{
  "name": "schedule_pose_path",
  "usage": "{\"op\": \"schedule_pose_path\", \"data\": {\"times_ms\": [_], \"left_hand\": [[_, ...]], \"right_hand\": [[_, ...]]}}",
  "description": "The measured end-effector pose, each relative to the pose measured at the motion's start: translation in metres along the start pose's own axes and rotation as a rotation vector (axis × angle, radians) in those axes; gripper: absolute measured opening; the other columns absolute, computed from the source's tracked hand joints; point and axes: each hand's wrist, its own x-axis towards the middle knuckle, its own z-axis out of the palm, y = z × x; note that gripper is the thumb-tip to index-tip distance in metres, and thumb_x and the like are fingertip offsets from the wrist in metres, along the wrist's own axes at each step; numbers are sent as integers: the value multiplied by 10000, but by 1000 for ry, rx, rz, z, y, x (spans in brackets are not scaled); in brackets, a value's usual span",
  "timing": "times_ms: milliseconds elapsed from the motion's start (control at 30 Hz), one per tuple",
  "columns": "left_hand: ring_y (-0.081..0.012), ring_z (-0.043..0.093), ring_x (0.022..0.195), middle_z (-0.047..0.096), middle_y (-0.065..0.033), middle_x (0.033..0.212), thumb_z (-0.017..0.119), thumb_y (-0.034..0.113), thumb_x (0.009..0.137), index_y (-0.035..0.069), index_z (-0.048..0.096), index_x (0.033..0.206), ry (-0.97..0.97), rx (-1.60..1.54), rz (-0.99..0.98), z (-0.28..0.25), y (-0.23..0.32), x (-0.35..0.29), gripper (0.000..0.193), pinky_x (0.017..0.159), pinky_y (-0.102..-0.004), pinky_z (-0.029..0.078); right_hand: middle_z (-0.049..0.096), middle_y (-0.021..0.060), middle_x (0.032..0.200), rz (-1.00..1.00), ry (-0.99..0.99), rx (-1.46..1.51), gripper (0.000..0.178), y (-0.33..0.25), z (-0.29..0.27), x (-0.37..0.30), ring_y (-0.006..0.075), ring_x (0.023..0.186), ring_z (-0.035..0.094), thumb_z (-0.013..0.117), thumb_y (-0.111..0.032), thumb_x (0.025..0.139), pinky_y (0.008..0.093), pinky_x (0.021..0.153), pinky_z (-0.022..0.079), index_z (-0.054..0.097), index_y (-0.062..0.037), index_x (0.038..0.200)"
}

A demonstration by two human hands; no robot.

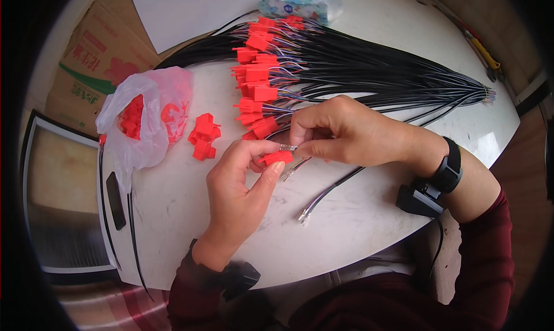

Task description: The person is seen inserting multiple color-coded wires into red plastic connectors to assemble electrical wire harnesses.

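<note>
My left hand (234, 186) is closed, with a small red connector housing (277, 158) between thumb and fingers. Just above that housing, my right hand (355, 132) pinches a thin wire whose metal terminal (287, 148) points toward my left fingers. Whether the terminal touches the housing I cannot tell. Below my right hand, two cable ends with bare metal terminals lie on the table; the nearer cable (329, 191) fans into several thin wires. Behind both hands, a row of red connectors (257, 72) is fitted on the ends of black cables (369, 57).
Loose red connectors (203, 136) lie left of my hands, beside a plastic bag (153, 88) holding more. A dark flat device (115, 201) and thin black strands rest at the table's left edge. A tissue pack (300, 5) and yellow-handled tool (485, 53) are at the back.
</note>
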Motion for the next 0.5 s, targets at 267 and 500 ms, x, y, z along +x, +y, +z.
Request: {"op": "schedule_pose_path", "data": {"times_ms": [267,500], "left_hand": [[-136,598,763,676,-89,936,728,-10,834,-8,657,1028,-9,36,4,0,0,-1,207,704,-272,497],[-143,599,742,678,-89,920,727,-6,832,-3,656,1018,4,66,25,0,2,-1,200,690,-275,496]], "right_hand": [[646,61,755,-43,-13,-54,94,-1,3,0,116,653,591,704,-26,871,287,584,458,636,20,916],[675,49,798,110,-36,99,50,-5,3,2,97,697,663,673,-14,903,234,606,506,638,20,914]]}}
